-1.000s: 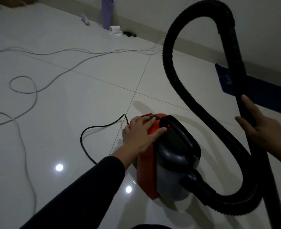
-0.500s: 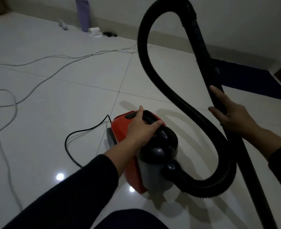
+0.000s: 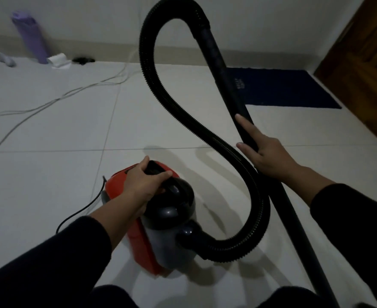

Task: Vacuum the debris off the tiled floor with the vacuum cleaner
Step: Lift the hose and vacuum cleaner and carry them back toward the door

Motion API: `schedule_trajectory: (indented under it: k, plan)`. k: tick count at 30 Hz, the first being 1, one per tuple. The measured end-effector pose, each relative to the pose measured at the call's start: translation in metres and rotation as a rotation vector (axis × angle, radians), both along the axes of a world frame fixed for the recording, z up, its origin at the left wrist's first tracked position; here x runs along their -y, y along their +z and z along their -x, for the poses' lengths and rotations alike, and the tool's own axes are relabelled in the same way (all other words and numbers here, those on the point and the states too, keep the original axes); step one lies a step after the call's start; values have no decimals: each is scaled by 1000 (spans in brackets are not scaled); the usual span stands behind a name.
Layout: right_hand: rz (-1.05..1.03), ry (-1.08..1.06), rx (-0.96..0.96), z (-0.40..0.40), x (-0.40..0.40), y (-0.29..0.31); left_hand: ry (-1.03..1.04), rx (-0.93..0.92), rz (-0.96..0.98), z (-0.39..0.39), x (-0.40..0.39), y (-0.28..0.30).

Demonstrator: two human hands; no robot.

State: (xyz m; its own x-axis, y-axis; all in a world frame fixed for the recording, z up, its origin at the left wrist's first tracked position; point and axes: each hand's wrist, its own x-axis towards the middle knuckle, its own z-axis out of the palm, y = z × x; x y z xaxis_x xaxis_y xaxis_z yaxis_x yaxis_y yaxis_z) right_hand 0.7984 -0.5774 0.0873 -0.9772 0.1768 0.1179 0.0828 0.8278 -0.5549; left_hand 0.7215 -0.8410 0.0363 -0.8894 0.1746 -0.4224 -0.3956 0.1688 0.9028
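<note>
A red and grey canister vacuum cleaner sits on the white tiled floor just in front of me. My left hand is closed around its black top handle. A black ribbed hose loops up from the canister's front and arches over to a rigid black wand. My right hand grips that wand about halfway along. The wand's lower end runs off the bottom right, so its nozzle is hidden. I can make out no debris on the tiles.
A black power cord trails left from the vacuum. Pale cables snake across the floor at left. A purple cylinder, a white roll and small items stand by the far wall. A dark blue mat lies before a wooden door.
My left hand moved from the red top of the canister onto the handle and closed on it. The view swung right, bringing the mat and door into sight.
</note>
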Motion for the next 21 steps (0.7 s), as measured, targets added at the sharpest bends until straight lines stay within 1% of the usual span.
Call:
schedule_trajectory:
  k: [3, 6, 12, 16, 21]
  plan:
    - [55, -17, 22, 3, -23, 31, 5, 31, 32, 0, -25, 26]
    - [80, -21, 69, 4, -44, 71, -18, 46, 74, -2, -55, 65]
    - [131, 7, 172, -1, -87, 172, -147, 88, 184, 4, -111, 179]
    - [108, 43, 202, 10, -120, 237, -144, 132, 220, 13, -147, 251]
    - [69, 50, 193, 58, -157, 282, -88, 214, 209, 49, -180, 291]
